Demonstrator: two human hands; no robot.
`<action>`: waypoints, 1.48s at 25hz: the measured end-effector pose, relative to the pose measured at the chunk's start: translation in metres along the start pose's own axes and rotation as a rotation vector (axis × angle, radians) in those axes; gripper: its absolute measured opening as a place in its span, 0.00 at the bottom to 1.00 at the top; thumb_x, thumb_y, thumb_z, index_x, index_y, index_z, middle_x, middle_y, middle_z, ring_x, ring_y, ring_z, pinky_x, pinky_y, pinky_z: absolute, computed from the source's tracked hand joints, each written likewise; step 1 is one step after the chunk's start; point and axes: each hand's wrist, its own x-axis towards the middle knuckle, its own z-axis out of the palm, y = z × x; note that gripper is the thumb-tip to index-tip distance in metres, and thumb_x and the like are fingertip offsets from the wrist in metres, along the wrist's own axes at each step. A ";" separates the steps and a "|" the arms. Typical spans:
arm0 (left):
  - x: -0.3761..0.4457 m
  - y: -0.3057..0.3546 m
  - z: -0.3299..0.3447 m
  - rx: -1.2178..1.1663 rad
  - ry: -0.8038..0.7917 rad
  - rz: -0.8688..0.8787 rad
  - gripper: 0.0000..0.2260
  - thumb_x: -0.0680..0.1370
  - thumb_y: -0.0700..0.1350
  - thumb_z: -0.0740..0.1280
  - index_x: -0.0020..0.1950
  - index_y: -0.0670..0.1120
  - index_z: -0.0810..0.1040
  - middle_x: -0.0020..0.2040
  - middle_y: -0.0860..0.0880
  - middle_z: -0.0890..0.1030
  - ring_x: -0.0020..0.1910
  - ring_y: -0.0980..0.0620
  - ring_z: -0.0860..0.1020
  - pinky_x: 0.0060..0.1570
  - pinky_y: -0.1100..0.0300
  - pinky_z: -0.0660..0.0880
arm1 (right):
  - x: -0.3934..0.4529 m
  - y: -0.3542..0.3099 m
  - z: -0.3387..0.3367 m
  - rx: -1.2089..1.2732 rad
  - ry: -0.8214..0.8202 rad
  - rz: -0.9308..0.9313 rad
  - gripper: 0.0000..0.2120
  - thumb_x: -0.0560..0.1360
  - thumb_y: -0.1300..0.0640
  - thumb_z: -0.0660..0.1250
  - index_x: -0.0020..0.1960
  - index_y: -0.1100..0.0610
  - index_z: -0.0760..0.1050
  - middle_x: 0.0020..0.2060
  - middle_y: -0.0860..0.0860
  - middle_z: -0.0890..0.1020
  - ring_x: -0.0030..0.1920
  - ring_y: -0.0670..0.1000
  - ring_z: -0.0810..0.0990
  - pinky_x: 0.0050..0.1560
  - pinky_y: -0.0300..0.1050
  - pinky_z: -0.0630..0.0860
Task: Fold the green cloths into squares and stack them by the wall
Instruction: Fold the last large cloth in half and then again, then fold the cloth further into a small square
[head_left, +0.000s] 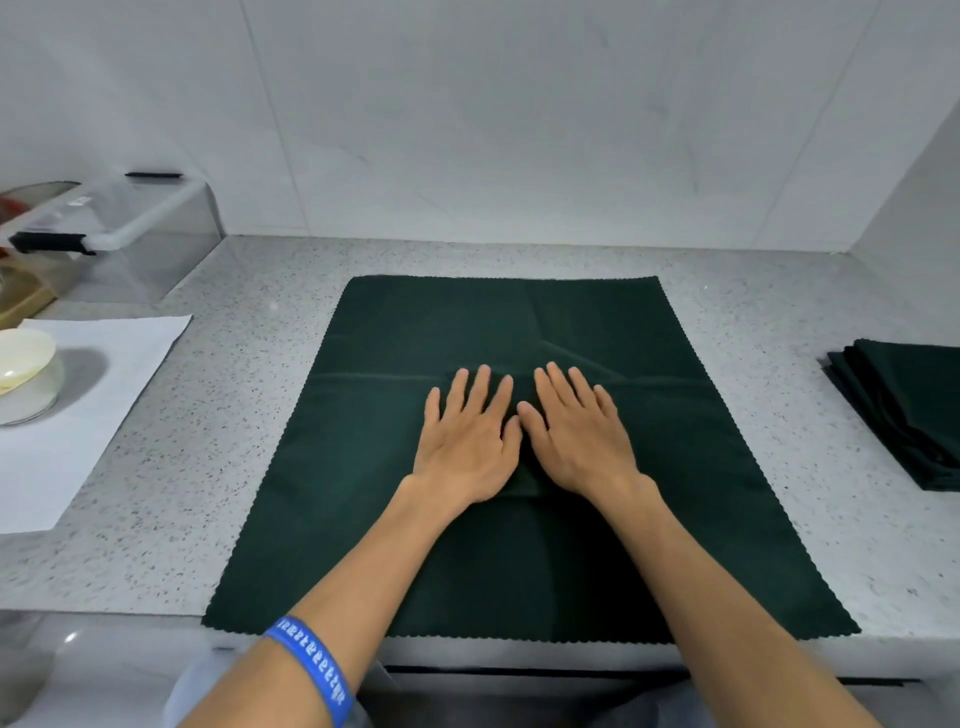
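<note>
Dark green cloth (519, 332) is lying spread flat on the speckled countertop (270, 280), and I'm seeing my left hand (467, 441) and right hand (576, 436) pressing its middle, fingers straight, gripping nothing. What may be a small folded piece is sitting beneath them. Folded green cloths (904, 410) are stacking at far right.

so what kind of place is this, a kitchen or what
Most likely a kitchen or pantry counter. A speckled stone countertop runs up to a pale tiled wall, and at the left stand a clear lidded storage box and a small lidded jar on white paper.
</note>
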 end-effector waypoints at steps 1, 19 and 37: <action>-0.001 0.000 0.001 -0.013 0.018 -0.035 0.26 0.83 0.57 0.45 0.81 0.51 0.48 0.81 0.48 0.46 0.80 0.48 0.42 0.77 0.45 0.43 | -0.001 0.002 0.000 -0.005 0.004 0.013 0.30 0.82 0.41 0.40 0.80 0.53 0.45 0.80 0.48 0.47 0.79 0.50 0.42 0.78 0.53 0.42; 0.076 -0.026 -0.081 -0.121 -0.457 -0.013 0.20 0.68 0.53 0.75 0.56 0.51 0.75 0.49 0.54 0.78 0.48 0.50 0.78 0.54 0.50 0.77 | -0.078 0.025 -0.018 -0.147 0.325 -0.356 0.20 0.68 0.56 0.58 0.57 0.53 0.80 0.60 0.49 0.81 0.70 0.55 0.71 0.74 0.58 0.59; -0.039 0.013 -0.102 -1.699 -0.505 -0.040 0.22 0.75 0.34 0.67 0.68 0.47 0.75 0.63 0.44 0.80 0.57 0.46 0.80 0.51 0.54 0.77 | -0.121 0.038 -0.065 2.130 -0.229 0.539 0.22 0.73 0.52 0.70 0.64 0.60 0.74 0.62 0.59 0.80 0.59 0.61 0.81 0.55 0.56 0.79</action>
